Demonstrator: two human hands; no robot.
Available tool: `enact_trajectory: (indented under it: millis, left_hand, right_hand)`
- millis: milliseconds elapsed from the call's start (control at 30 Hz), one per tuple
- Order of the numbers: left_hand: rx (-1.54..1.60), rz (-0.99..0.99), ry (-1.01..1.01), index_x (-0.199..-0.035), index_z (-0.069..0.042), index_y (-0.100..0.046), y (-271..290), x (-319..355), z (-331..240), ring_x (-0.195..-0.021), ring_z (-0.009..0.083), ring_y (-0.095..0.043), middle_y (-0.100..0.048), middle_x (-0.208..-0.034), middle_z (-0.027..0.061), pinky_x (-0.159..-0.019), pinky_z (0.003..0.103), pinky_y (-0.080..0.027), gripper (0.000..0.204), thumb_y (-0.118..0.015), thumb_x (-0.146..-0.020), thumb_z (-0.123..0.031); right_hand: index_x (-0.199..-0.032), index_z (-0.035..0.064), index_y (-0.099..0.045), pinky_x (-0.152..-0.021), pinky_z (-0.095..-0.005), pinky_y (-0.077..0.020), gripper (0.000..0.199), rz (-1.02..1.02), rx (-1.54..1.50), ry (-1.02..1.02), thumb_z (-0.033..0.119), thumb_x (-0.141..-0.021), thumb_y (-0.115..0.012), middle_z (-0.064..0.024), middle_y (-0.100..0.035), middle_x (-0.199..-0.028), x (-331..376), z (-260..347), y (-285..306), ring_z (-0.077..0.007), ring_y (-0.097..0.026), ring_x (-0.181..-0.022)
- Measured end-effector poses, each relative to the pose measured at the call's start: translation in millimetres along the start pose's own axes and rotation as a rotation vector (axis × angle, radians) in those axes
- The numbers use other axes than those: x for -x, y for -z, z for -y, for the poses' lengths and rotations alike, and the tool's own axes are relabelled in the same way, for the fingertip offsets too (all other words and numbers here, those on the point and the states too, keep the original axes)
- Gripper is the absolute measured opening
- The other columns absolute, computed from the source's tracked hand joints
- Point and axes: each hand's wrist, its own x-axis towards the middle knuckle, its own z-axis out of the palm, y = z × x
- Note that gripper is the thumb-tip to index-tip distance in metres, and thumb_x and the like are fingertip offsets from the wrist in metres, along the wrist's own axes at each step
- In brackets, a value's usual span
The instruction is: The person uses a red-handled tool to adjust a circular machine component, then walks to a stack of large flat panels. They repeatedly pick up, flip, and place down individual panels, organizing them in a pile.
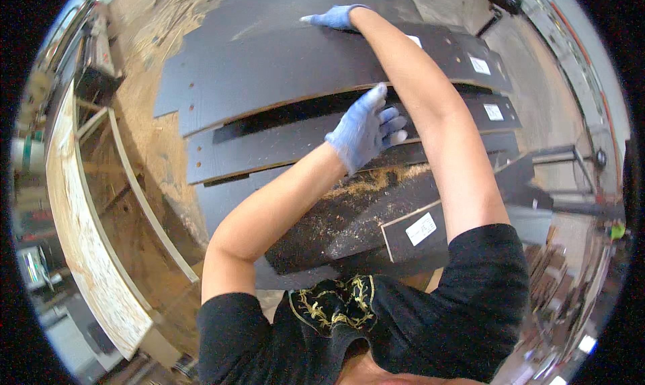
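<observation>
Both my hands wear blue-grey work gloves with pale fingertips. My right hand [334, 18] reaches far forward over a dark board [269, 69]; its fingers stretch left, and it seems to rest on the surface. Closer to me, my left hand [369, 128] is held above the gap between two boards, fingers apart and slightly bent, with nothing in it. Below it lies another dark board [248, 146] with dowel-like holes at its left end. White labels [479, 65] mark the boards' right ends.
Sawdust [363, 183] and chips cover the near dark panel. A short labelled board [406, 240] lies at the near right. On the left stands a long wooden frame [94, 230]. Metal bars [571, 156] jut in from the right, above a heap of scrap strips [551, 277].
</observation>
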Motion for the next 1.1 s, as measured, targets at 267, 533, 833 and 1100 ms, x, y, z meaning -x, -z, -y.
enact_trajectory:
  millis: [267,533,833,1100]
  left_hand:
    - [-0.339,-0.041,-0.163,-0.131,-0.013,-0.039,25,45,8,-0.105,0.0191,-0.051,-0.048,-0.122,0.0046,-0.082,0.037,-0.047,0.052,-0.055,-0.086,-0.034]
    - [-1.888,0.012,-0.862,-0.12,-0.013,-0.051,51,114,-6,-0.118,0.0283,-0.044,-0.049,-0.126,0.0104,-0.098,0.042,-0.035,0.051,-0.067,-0.074,-0.023]
    - [-2.4,-0.437,-0.589,-0.137,-0.028,-0.028,85,81,-20,-0.082,0.0333,-0.061,-0.062,-0.096,0.017,-0.069,0.042,-0.048,0.063,-0.05,-0.082,-0.05]
    - [-2.393,-0.3,-1.181,-0.122,-0.024,-0.049,104,100,-6,-0.089,0.0305,-0.06,-0.054,-0.118,0.0135,-0.076,0.04,-0.049,0.043,-0.057,-0.081,-0.035]
  right_hand:
    - [-0.114,0.0104,-0.058,-0.098,-0.0433,-0.0327,0.075,-0.438,0.04,0.118,0.071,-0.076,-0.037,-0.0155,-0.053,-0.121,69,-20,3,-0.0316,-0.048,-0.114]
    - [-0.118,0.0147,-0.05,-0.093,-0.0432,-0.0344,0.055,-1.17,0.364,-0.355,0.044,-0.073,-0.064,-0.0115,-0.053,-0.116,381,-116,-101,-0.0271,-0.048,-0.111]
    - [-0.131,0.0189,-0.041,-0.105,-0.0545,-0.0111,0.073,-0.857,0.204,-0.748,0.064,-0.074,-0.049,-0.0149,-0.027,-0.141,385,-109,-206,-0.0433,-0.012,-0.131]
    - [-0.131,0.0205,-0.04,-0.098,-0.0687,-0.0027,0.067,-0.799,-0.012,-0.702,0.06,-0.078,-0.048,-0.0138,-0.023,-0.143,315,-24,-194,-0.0377,-0.012,-0.133]
